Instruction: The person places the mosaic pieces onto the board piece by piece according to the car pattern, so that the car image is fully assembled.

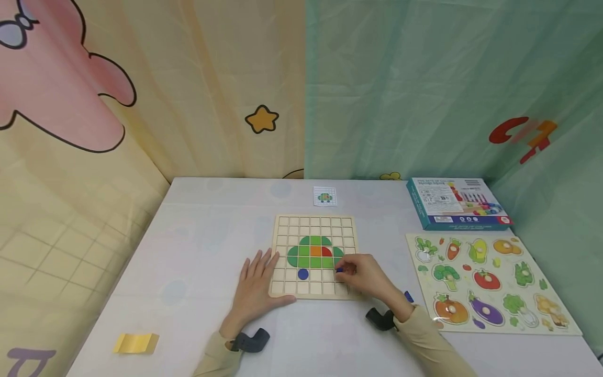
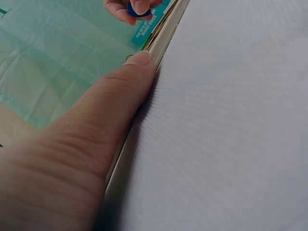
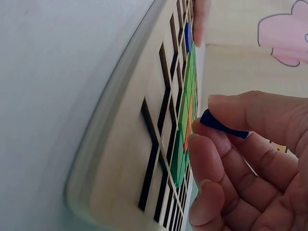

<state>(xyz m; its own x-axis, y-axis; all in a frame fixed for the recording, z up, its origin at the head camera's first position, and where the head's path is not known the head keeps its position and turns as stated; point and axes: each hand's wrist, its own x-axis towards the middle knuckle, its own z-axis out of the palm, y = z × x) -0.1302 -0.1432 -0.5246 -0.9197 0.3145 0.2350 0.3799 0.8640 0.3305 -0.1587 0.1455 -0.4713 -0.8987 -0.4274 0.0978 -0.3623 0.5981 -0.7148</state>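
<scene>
A wooden grid board (image 1: 287,288) lies on the table, with green tiles (image 1: 315,241), an orange tile (image 1: 315,251) and a red tile (image 1: 326,252) forming a car shape in its cells. Under that shape on the left sits a round blue tile (image 1: 303,274). My right hand (image 1: 365,272) pinches a second blue tile (image 3: 224,126) between thumb and fingers, close over the board's right side. The left hand (image 1: 254,283) lies with its fingers spread at the board's left edge, its thumb (image 2: 115,91) along the front edge.
Behind the board lies a small pattern card (image 1: 325,197) showing a similar car. A toy box (image 1: 459,204) and a vegetable puzzle board (image 1: 494,283) lie to the right. At the front left is a yellow block-like piece (image 1: 136,343). Curtains (image 1: 400,94) stand behind the table.
</scene>
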